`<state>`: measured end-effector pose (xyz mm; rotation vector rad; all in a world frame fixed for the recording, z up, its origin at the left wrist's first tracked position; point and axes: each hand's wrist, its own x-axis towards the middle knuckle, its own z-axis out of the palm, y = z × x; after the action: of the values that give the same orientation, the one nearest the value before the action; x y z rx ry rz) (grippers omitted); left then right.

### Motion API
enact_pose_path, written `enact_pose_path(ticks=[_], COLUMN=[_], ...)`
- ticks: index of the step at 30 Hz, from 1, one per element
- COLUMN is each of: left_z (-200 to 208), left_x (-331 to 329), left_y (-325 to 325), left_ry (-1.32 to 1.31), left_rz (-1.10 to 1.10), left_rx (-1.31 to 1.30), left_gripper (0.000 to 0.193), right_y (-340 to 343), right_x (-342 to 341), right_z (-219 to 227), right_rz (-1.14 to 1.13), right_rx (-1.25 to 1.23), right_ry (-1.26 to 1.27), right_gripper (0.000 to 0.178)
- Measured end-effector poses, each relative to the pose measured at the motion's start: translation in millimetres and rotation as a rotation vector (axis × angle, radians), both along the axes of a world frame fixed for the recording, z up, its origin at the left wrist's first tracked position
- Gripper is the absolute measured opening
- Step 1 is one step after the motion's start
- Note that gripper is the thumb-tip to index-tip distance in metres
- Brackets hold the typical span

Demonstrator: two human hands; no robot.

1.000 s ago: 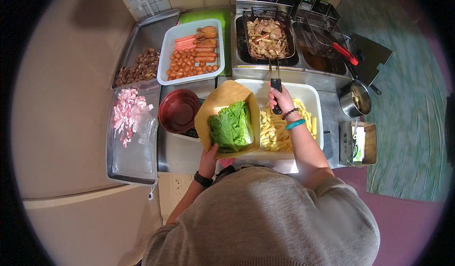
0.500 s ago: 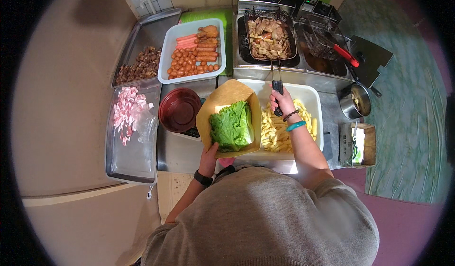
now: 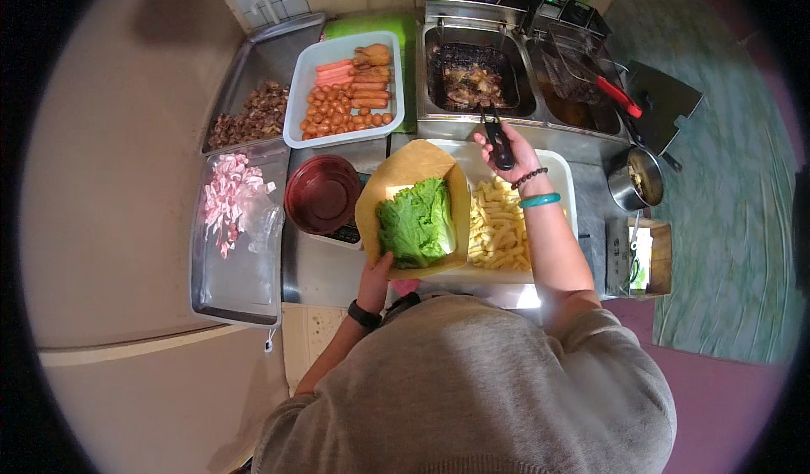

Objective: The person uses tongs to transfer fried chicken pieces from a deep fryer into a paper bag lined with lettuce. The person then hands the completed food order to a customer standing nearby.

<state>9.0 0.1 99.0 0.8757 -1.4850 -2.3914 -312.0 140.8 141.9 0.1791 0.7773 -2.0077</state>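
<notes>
My left hand (image 3: 376, 278) is closed on the near left edge of a brown paper food box (image 3: 413, 162). Green lettuce leaves (image 3: 415, 225) lie inside that box. Farther right, my right hand (image 3: 516, 155) grips the black handle of a fryer basket (image 3: 499, 143). The basket sits down in the left fryer well (image 3: 434, 94), with browned meat pieces (image 3: 472, 84) in it. Below my right forearm is a white tub (image 3: 558, 166) of pale cut fries (image 3: 499, 225).
A white tray (image 3: 297, 86) of sausages and drumsticks stands back left. Metal trays with dark meat (image 3: 261, 111) and pink raw meat (image 3: 229, 200) line the left side. A dark red bowl (image 3: 322, 194) sits by the box. At right are a red-handled basket (image 3: 618, 96) and a metal pot (image 3: 626, 189).
The fryer basket has gone down and away from me into the left well, so the meat sits lower. My right hand moved forward with its handle. The box barely shifted.
</notes>
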Motion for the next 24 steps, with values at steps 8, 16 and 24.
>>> enact_pose_path(ticks=[8,16,24], left_z=[-7.8,-8.6,-6.4], left_x=[2.0,0.0,-0.5], left_y=[2.2,0.6,-1.7], left_ry=[0.039,0.035,-0.019], left_rz=[0.010,-0.009,-0.041], left_rx=[0.046,0.036,0.062], left_gripper=[0.038,0.038,0.038], right_y=[24.2,44.9,46.9], right_x=[82.0,165.5,181.6], right_z=[-47.2,-55.0,-53.2], right_rz=[-0.224,-0.155,-0.017], right_rx=[0.250,0.744,0.843], right_ry=[0.186,0.913,1.502], right_gripper=[0.040,0.020,0.016])
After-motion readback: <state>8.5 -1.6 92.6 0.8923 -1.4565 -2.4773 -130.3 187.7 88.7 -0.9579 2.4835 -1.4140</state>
